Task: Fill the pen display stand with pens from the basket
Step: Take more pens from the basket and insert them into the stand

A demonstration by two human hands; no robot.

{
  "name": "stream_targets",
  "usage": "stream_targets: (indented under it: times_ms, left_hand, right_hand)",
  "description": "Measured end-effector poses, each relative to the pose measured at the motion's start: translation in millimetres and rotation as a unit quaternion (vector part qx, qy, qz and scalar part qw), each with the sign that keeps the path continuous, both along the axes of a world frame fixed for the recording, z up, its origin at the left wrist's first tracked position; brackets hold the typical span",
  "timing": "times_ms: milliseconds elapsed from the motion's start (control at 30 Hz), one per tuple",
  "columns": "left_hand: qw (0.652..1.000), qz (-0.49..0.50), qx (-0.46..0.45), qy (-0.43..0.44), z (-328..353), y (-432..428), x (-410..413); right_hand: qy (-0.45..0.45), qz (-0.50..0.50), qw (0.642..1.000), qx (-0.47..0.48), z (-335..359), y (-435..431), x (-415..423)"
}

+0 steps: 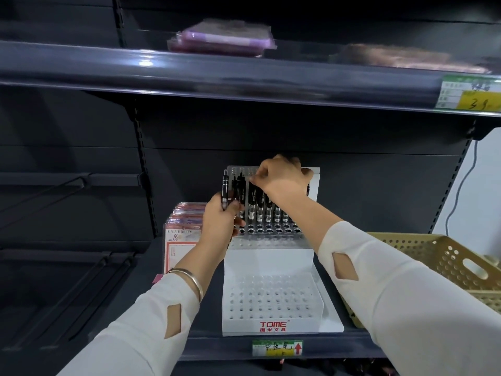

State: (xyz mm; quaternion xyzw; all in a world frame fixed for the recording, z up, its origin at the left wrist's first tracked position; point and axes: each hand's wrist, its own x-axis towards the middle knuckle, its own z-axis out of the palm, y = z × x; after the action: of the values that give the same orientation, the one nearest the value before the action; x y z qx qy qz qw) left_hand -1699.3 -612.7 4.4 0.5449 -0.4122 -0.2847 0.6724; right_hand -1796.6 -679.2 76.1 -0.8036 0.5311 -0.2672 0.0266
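Fingers (257,178) of right hand (282,180): curled narrow, pinching the top of a black pen (253,195) at the back tier of the pen display stand (271,264). Pinched pen upright, lower end among the standing pens; whether seated in a hole, cannot tell.

At left hand (218,223): fingers closed round a bundle of black pens (225,187), held upright just beside the stand's left edge.

Across the back tier, a row of pens (276,214) standing, with a line of open holes just in front. Middle and front tiers showing rows of open holes; "TOME" in red on the front face.

Stand placed on a dark shelf (360,346), between a pack of notebooks (180,240) on the left and a tan perforated basket (444,256) on the right. Basket just beside the stand; contents not discernible, partly hidden behind the right sleeve (406,294).

On the shelf edge below the stand, a green-and-yellow price label (277,348). On the left wrist, a metal bangle (193,280). On the upper shelf, a purple packet (222,39), blurred.
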Motion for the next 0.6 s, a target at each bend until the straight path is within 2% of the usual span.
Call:
stream_targets:
  times_ms: [133, 300, 400, 467, 533, 600]
  left_hand:
    - [0.999, -0.013, -0.021, 0.02, 0.1, 1.7, 0.7]
    - [0.999, -0.023, -0.025, 0.034, -1.0, 4.6, 3.0]
    - [0.998, -0.028, -0.027, 0.051, -2.8, 7.6, 0.5]
    - [0.997, -0.028, -0.037, 0.056, -3.2, 9.6, -2.5]
    - [0.997, -0.032, -0.051, 0.056, -2.5, 11.5, -5.5]
    - [0.997, -0.034, -0.059, 0.037, 0.0, 13.8, -8.2]
  right_hand:
    - [0.023, -0.013, 1.0, -0.012, -7.8, 2.2, 8.2]
    - [-0.016, 0.008, 1.0, -0.008, -10.7, -2.1, 5.6]
    - [-0.02, 0.026, 0.996, -0.082, -11.5, -2.1, -0.6]
    - [-0.061, 0.07, 0.99, -0.11, -10.7, 1.9, -3.2]
    - [-0.147, 0.135, 0.98, -0.001, -7.5, 8.7, -2.5]
    - [-0.218, 0.179, 0.949, 0.139, -5.5, 15.2, -0.2]
